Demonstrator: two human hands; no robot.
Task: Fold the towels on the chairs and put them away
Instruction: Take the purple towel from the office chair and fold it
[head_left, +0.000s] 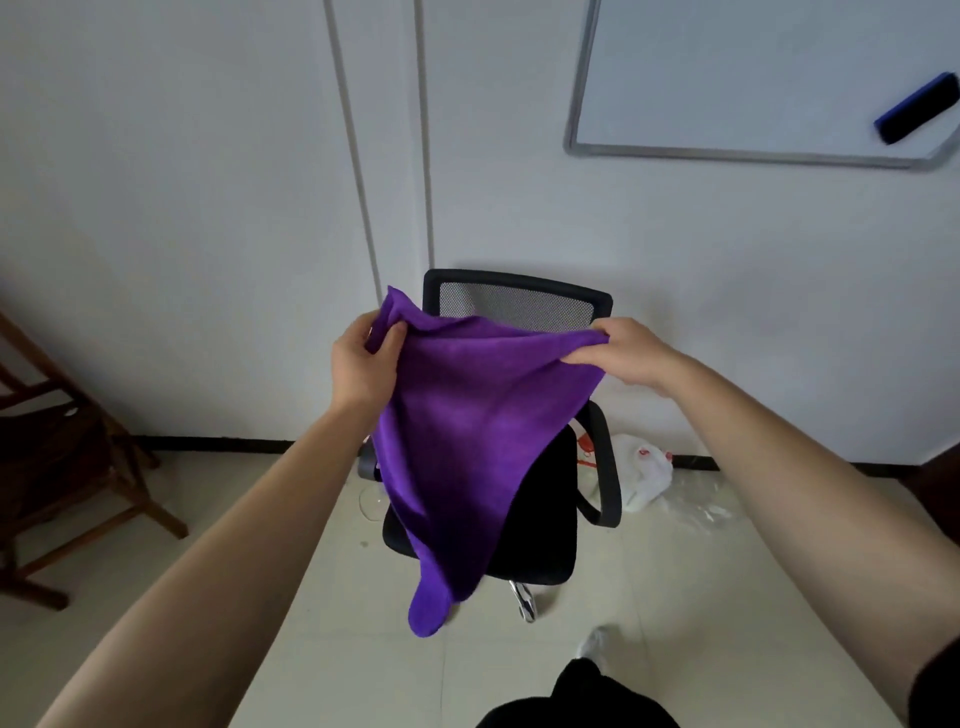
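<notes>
A purple towel (457, 441) hangs in the air in front of a black mesh-backed office chair (540, 540). My left hand (363, 364) pinches the towel's upper left corner. My right hand (623, 351) grips the upper right corner. The top edge stretches between the two hands, and the rest droops to a point over the chair's seat. The towel hides most of the seat and the chair's left armrest.
A wooden chair (67, 467) stands at the left by the wall. A white plastic bag (644, 473) and clear plastic wrap lie on the tiled floor right of the office chair. A whiteboard (753, 78) with a blue eraser (917, 108) hangs on the wall.
</notes>
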